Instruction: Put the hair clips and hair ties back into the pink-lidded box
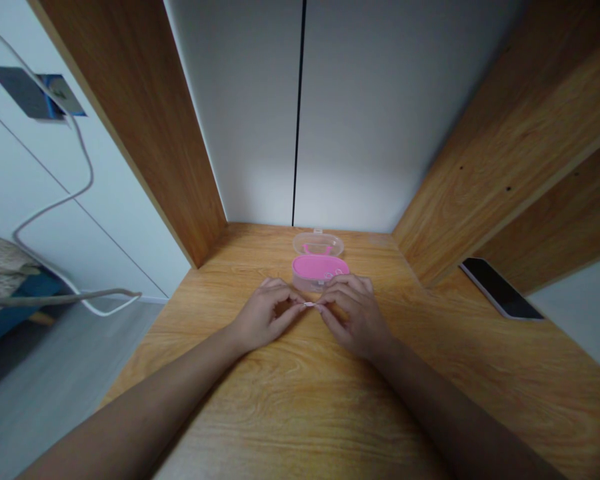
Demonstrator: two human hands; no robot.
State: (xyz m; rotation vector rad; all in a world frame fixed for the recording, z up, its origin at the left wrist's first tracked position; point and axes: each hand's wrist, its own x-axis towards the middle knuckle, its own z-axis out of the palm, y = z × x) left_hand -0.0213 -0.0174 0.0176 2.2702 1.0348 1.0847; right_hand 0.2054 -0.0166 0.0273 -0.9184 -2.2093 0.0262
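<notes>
Between the fingertips of both hands is a small, thin, whitish-pink piece (310,305), too small to make out its kind. My left hand (267,313) pinches its left end with thumb and forefinger. At the right end, my right hand (354,312) pinches it the same way. Just behind the hands stands an oval pink box (310,268) with its clear lid (318,244) swung back. A few small pale loops show at the box's right side, and the right hand's fingers cover its front right corner.
A wooden tabletop (280,413) lies under the hands, with white panels (255,133) behind it. A dark-screened phone (500,288) rests at the right by a wooden side board (480,153). At the left, a white cable (87,160) hangs beyond the table edge.
</notes>
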